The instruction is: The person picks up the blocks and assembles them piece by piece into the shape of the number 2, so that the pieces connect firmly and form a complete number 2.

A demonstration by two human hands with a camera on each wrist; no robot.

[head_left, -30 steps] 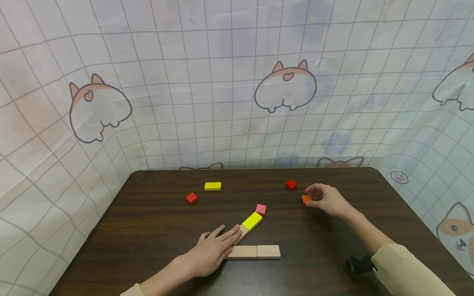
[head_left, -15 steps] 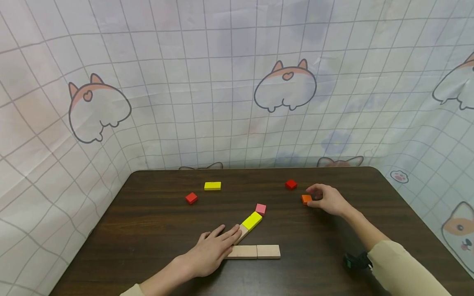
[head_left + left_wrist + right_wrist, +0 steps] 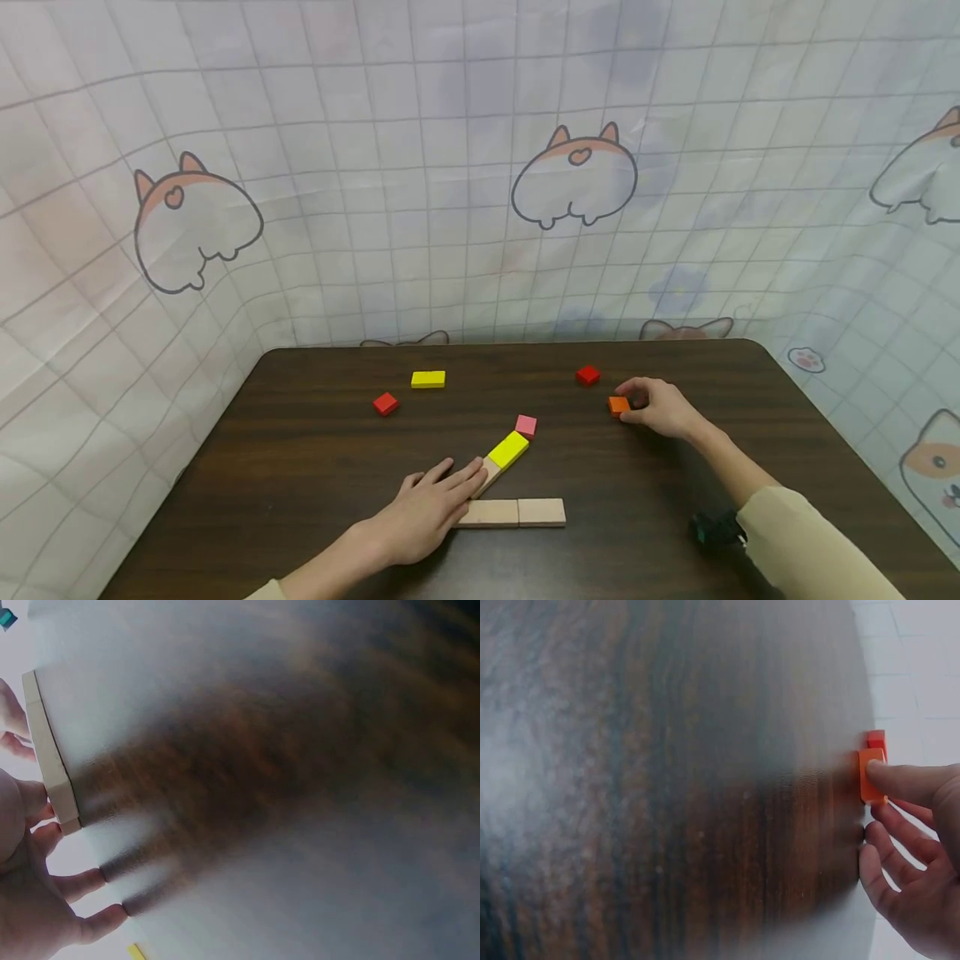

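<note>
My left hand (image 3: pixel 423 518) lies with its fingers spread over the left part of the light wooden blocks (image 3: pixel 542 512), its fingertips touching the slanted one. A yellow block (image 3: pixel 509 449) continues that slanted line, and a pink block (image 3: pixel 526 426) sits at its upper end. In the left wrist view, the left hand (image 3: pixel 34 889) is beside the wooden row (image 3: pixel 49 754). My right hand (image 3: pixel 662 408) pinches an orange block (image 3: pixel 618 406) on the table; the right wrist view shows the thumb of that hand (image 3: pixel 922 847) against the orange block (image 3: pixel 870 775).
Towards the back lie a yellow block (image 3: pixel 428 380), a red block (image 3: pixel 386 404) on the left and another red block (image 3: pixel 588 376) just left of the right hand. A dark strapped device (image 3: pixel 716 531) is at the right wrist. A patterned curtain (image 3: pixel 450 167) surrounds the dark table (image 3: pixel 315 467).
The right forearm and sleeve have shifted slightly left, while the right hand stays at the orange block. The left hand and the other blocks stay in place; the head view has shifted slightly.
</note>
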